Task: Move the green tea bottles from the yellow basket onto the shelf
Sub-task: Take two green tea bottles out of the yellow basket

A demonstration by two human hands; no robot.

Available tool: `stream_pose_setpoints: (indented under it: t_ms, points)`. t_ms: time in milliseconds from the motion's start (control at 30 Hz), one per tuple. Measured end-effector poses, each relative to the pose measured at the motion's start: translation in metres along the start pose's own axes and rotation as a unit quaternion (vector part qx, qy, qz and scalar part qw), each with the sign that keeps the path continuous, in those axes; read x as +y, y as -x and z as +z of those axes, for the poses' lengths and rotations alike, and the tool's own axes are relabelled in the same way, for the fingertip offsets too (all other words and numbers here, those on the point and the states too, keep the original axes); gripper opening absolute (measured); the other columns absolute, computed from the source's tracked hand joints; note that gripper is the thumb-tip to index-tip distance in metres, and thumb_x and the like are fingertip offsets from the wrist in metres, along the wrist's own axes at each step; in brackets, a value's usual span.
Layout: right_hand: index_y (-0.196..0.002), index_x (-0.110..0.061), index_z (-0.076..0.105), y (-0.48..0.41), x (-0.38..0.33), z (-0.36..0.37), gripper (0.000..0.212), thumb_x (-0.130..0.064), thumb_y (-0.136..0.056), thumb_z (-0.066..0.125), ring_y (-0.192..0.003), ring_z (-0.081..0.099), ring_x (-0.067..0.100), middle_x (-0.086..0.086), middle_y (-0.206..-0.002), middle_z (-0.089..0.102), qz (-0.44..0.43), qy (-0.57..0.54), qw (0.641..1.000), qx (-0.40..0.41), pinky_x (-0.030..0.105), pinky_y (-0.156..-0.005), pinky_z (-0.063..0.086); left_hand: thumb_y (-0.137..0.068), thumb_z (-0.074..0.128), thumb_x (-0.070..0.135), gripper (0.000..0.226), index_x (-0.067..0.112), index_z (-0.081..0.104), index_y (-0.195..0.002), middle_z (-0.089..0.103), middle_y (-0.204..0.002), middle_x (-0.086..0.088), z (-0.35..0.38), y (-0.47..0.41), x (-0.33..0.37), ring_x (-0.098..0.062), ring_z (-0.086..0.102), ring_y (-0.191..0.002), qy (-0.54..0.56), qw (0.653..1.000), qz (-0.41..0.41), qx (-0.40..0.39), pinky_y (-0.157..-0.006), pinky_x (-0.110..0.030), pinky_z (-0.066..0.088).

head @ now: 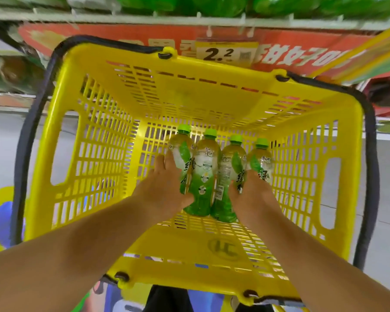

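Now, inside the yellow basket (189, 95), the left hand (164, 190) and right hand (252, 194) each grab green tea bottles (206, 167). Squeezed together, one could slip and fall.

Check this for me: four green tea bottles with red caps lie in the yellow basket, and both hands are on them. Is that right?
Not quite: the caps are green, not red. The head view shows four green tea bottles with green caps lying in the yellow basket, the left hand and right hand on them.
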State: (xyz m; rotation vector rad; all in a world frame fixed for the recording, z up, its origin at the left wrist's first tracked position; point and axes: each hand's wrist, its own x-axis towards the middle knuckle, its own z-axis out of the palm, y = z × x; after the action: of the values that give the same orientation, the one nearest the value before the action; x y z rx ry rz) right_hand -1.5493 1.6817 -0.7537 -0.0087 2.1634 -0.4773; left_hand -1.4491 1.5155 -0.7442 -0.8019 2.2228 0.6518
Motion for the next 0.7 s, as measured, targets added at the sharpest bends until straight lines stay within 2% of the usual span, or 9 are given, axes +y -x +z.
stream_pose_setpoints:
  t_ms: [67,133,233,333,433,500,567,633,700]
  points:
    - [-0.108,-0.010,0.052,-0.009,0.000,0.005,0.019,-0.028,-0.102,0.050,-0.065,0.053,0.014,0.001,-0.082,0.056,0.003,-0.008,1.000,0.021,0.025,-0.047,0.031,-0.082,0.075,0.047,0.123,0.009,-0.016,-0.156,-0.005,-0.165,-0.013,0.006,-0.006,-0.001,-0.036,0.020,-0.150,0.016,1.000,-0.009,-0.004,-0.115,-0.046,0.033]
    - [-0.106,-0.010,0.058,-0.017,-0.001,0.009,0.021,-0.030,-0.099,0.057,-0.071,0.059,0.020,0.004,-0.084,0.059,-0.001,-0.001,0.999,0.036,0.026,-0.051,0.038,-0.081,0.078,0.045,0.128,0.007,-0.021,-0.154,-0.012,-0.165,-0.015,0.010,-0.009,-0.002,-0.037,0.012,-0.152,0.025,1.000,-0.018,-0.004,-0.117,-0.044,0.026]
    - [-0.101,-0.010,0.062,-0.021,-0.003,0.012,0.029,-0.038,-0.093,0.066,-0.072,0.059,0.020,0.001,-0.080,0.058,0.015,-0.020,0.999,0.031,0.028,-0.056,0.043,-0.080,0.081,0.038,0.130,0.006,-0.020,-0.154,-0.003,-0.164,-0.016,0.011,-0.015,-0.006,-0.036,0.019,-0.150,0.074,0.997,-0.029,0.010,-0.117,-0.043,0.030]
    - [-0.101,-0.013,0.059,-0.020,-0.006,0.019,0.033,-0.043,-0.090,0.068,-0.066,0.056,0.013,0.002,-0.085,0.059,0.005,-0.035,0.999,0.032,0.024,-0.048,0.037,-0.080,0.083,0.032,0.125,0.005,-0.013,-0.155,0.008,-0.162,-0.018,0.009,-0.022,-0.015,-0.036,0.026,-0.147,0.105,0.993,-0.048,0.022,-0.114,-0.044,0.033]
    - [-0.101,-0.015,0.048,-0.016,-0.008,0.029,0.036,-0.039,-0.089,0.072,-0.061,0.050,0.005,-0.004,-0.081,0.056,-0.032,-0.071,0.995,0.054,0.014,-0.035,0.033,-0.077,0.085,0.029,0.114,0.007,0.005,-0.155,0.026,-0.153,-0.017,0.008,-0.028,-0.027,-0.037,0.039,-0.137,0.139,0.988,-0.063,0.037,-0.109,-0.051,0.041]
    - [-0.105,-0.016,0.040,-0.017,-0.011,0.036,0.041,-0.036,-0.089,0.073,-0.061,0.049,0.004,-0.006,-0.080,0.052,-0.025,-0.092,0.994,0.045,0.011,-0.032,0.031,-0.076,0.086,0.027,0.106,0.007,0.015,-0.151,0.033,-0.149,-0.016,0.007,-0.031,-0.032,-0.036,0.044,-0.133,0.158,0.984,-0.072,0.038,-0.107,-0.051,0.043]
    - [-0.112,-0.014,0.038,-0.020,-0.014,0.041,0.051,-0.036,-0.086,0.076,-0.063,0.051,0.007,-0.003,-0.085,0.052,0.015,-0.139,0.990,0.028,0.010,-0.032,0.030,-0.074,0.087,0.026,0.100,0.007,0.022,-0.147,0.039,-0.143,-0.014,0.005,-0.033,-0.036,-0.034,0.047,-0.129,0.166,0.983,-0.074,0.040,-0.104,-0.048,0.045]
    - [-0.116,-0.012,0.041,-0.025,-0.015,0.043,0.059,-0.040,-0.082,0.079,-0.067,0.055,0.010,0.000,-0.092,0.057,0.042,-0.147,0.988,0.019,0.017,-0.037,0.035,-0.071,0.089,0.024,0.097,0.008,0.026,-0.144,0.044,-0.134,-0.011,0.003,-0.034,-0.036,-0.033,0.051,-0.122,0.175,0.981,-0.077,0.041,-0.097,-0.045,0.048]
    - [-0.106,-0.010,0.052,-0.026,-0.015,0.042,0.052,-0.046,-0.080,0.079,-0.064,0.056,0.011,0.002,-0.088,0.062,0.044,-0.101,0.994,0.008,0.021,-0.040,0.036,-0.069,0.089,0.022,0.089,0.008,0.032,-0.137,0.047,-0.122,-0.008,0.002,-0.037,-0.036,-0.031,0.054,-0.114,0.178,0.979,-0.088,0.035,-0.087,-0.040,0.050]
